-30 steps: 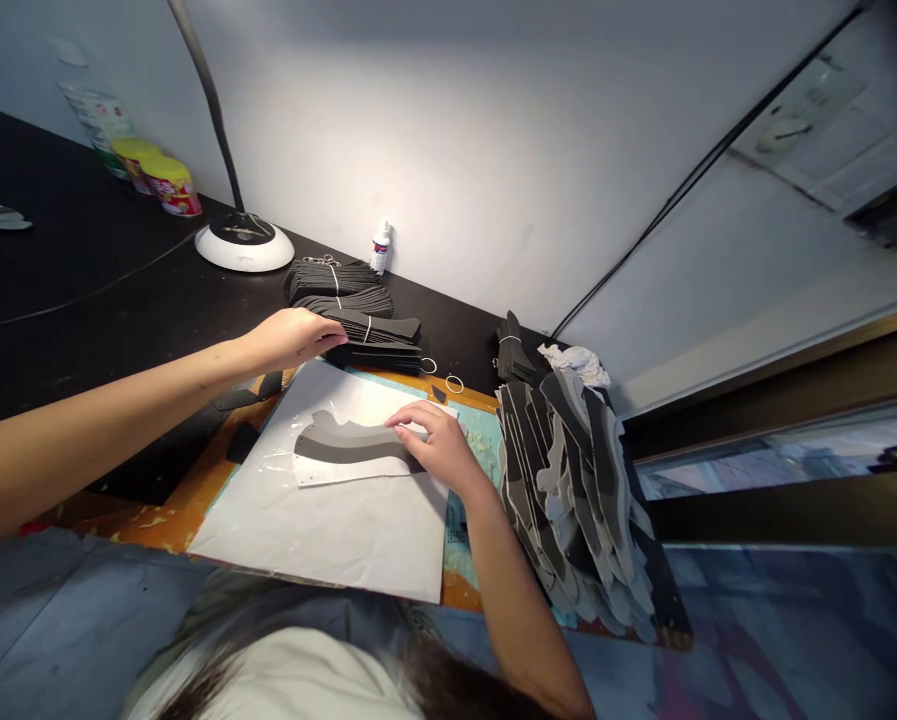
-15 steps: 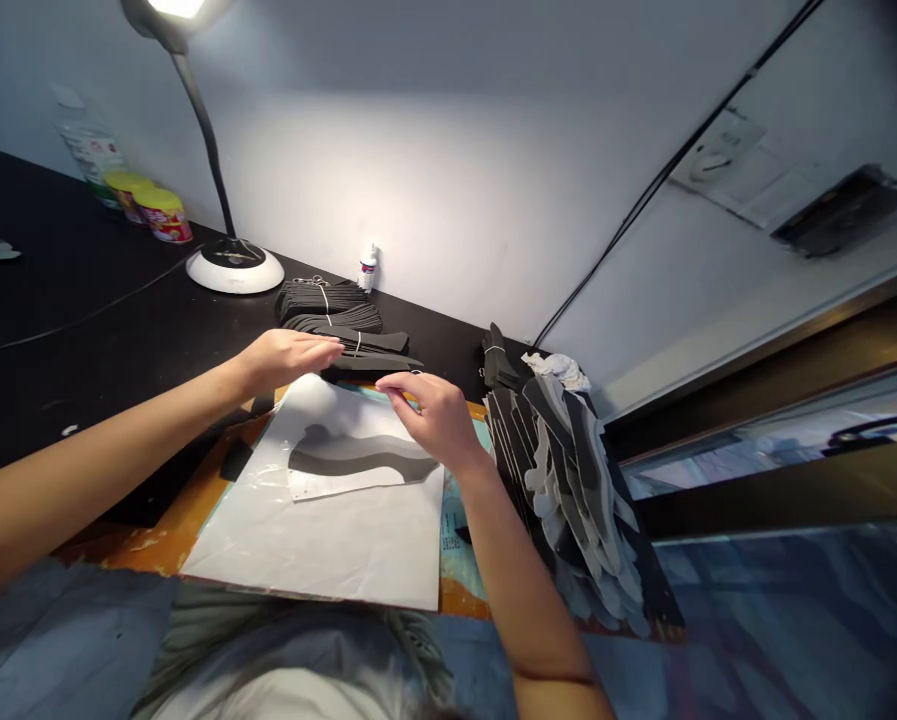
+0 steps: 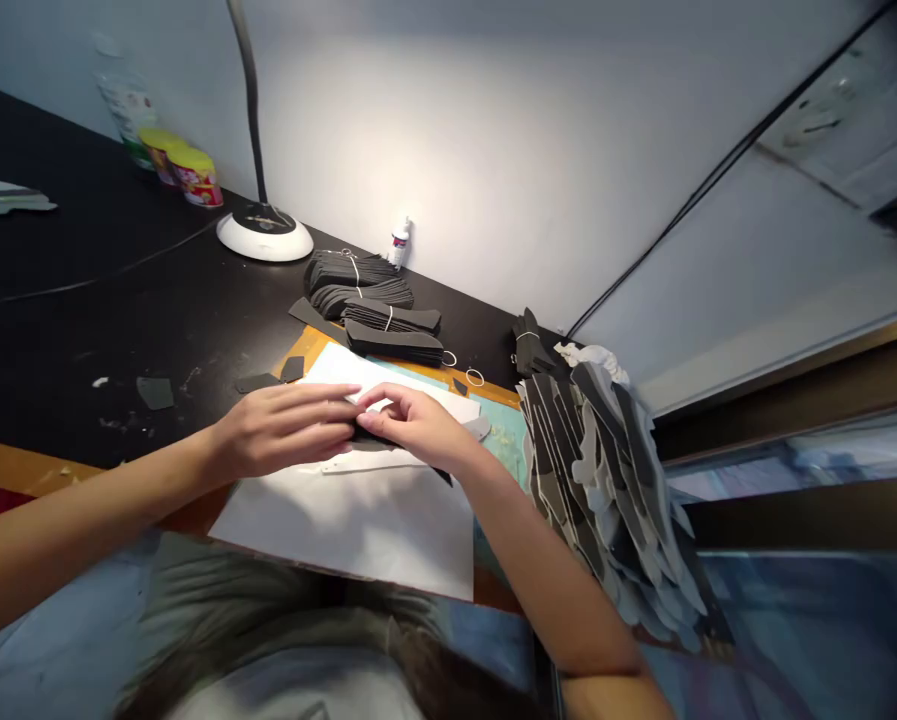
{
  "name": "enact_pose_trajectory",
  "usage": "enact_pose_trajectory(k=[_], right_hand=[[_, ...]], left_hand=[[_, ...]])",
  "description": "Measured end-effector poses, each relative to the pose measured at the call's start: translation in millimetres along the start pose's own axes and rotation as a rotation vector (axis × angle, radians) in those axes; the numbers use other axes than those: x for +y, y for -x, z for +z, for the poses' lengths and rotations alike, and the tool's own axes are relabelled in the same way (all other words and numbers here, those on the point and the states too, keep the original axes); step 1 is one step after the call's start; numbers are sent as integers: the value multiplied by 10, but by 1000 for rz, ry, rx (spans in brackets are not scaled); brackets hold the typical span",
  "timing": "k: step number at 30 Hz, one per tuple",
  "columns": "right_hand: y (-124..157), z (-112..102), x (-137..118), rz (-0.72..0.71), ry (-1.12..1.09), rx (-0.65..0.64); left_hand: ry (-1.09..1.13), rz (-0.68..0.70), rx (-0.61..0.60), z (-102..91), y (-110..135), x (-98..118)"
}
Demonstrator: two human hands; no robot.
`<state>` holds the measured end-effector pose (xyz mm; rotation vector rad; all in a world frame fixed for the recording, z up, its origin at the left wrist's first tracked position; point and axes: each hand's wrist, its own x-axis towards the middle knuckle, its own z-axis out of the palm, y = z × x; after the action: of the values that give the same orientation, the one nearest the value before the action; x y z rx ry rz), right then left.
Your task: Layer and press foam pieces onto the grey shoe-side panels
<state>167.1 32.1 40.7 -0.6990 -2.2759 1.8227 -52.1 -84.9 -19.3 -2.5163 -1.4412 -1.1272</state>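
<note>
Drawn together since the earlier frame, left hand (image 3: 283,430) and right hand (image 3: 418,425) pinch a dark foam cutout (image 3: 365,436) from both sides, steadying it above a white sheet (image 3: 343,525); banded foam bundles (image 3: 358,285) wait at twelve o'clock, grey cutouts (image 3: 598,480) at three.

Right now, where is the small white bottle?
In the head view, the small white bottle stands against the wall at the back of the black table, just behind the bundled dark cut pieces and right of the white lamp base.
</note>
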Motion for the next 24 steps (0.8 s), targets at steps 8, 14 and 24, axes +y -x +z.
enact_pose_trajectory(k=[8, 14, 24], right_hand=[[-38, 63, 148, -32, 251, 49], [-9, 4, 329, -104, 394, 89], [28, 14, 514, -69, 299, 133]], left_hand=[[578, -680, -301, -100, -196, 6], [449, -753, -272, -61, -70, 48], [387, -729, -180, 79, 58, 117]])
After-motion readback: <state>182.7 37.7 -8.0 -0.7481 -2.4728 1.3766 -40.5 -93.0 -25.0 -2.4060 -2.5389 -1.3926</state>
